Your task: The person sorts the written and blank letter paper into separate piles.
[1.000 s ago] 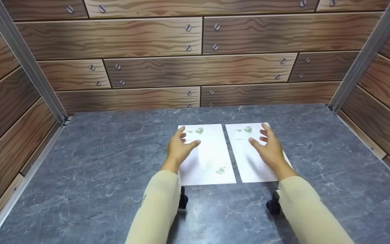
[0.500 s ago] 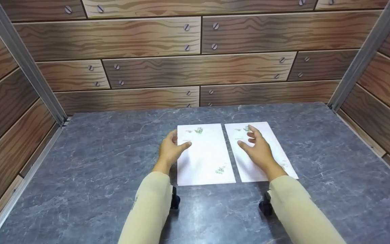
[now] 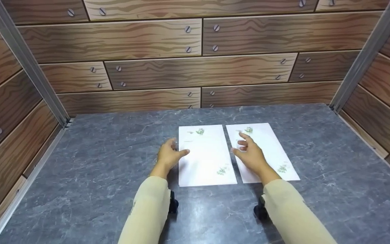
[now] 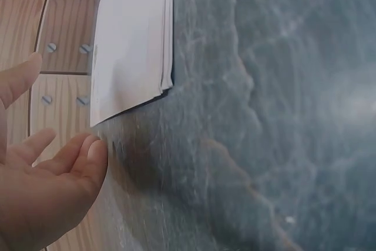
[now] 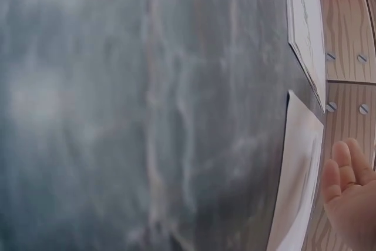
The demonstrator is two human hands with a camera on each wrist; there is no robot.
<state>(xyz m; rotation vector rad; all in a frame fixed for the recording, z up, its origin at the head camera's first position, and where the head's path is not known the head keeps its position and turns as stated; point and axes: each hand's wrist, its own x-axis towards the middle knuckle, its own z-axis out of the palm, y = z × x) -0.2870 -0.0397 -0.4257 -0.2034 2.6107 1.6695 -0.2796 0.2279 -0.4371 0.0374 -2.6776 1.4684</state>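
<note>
Two white sheets of paper printed with small green plant drawings lie side by side on the table. At its edge in the left wrist view, the left paper (image 3: pixel 207 159) shows several layers, a stack (image 4: pixel 132 39). My left hand (image 3: pixel 168 157) is at this stack's left edge, thumb overlapping the paper in the head view, fingers loosely bent and holding nothing. Over the left part of the right paper (image 3: pixel 271 152) hovers my right hand (image 3: pixel 252 157), its fingers spread and slightly bent, with nothing in them.
A dark grey marbled table (image 3: pixel 96 176) lies under the papers. Wood-patterned walls (image 3: pixel 147 71) with grey metal corner posts (image 3: pixel 29 64) enclose it at the back and sides. A black device (image 3: pixel 260 211) sits at the right wrist, another at the left.
Both hands have moved left and slightly nearer the body. The left hand has gone from over the left stack to its edge; the right has uncovered the right paper's right side. Both papers lie unmoved.
</note>
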